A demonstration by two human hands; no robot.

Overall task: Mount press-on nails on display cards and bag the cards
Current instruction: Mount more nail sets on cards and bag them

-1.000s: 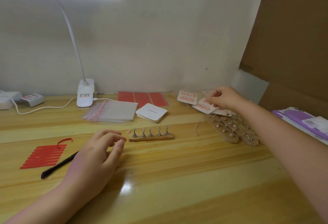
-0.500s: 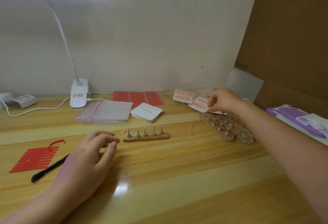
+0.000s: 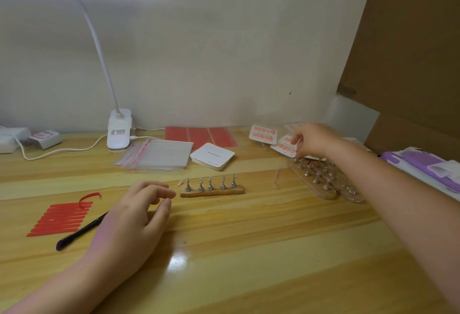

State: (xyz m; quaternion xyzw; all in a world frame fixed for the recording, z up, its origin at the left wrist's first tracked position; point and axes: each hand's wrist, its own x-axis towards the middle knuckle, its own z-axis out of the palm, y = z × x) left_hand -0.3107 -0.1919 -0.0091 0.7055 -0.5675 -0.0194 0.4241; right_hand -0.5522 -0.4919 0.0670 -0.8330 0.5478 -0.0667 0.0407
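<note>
While my left hand [image 3: 139, 216] rests loosely curled and empty beside the near nail stand [image 3: 211, 190], my right hand [image 3: 315, 140] pinches at the far stands [image 3: 323, 179] below the filled cards [image 3: 273, 138], so next I judge a careful nail lift.

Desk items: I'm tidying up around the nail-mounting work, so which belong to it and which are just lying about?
Belong: white cards with orange nails, wooden strip of metal nail stands, stack of blank white square cards, clear zip bags, red adhesive strips.

Lying about: white desk lamp, black pen, purple wipes pack, brown cardboard.
</note>
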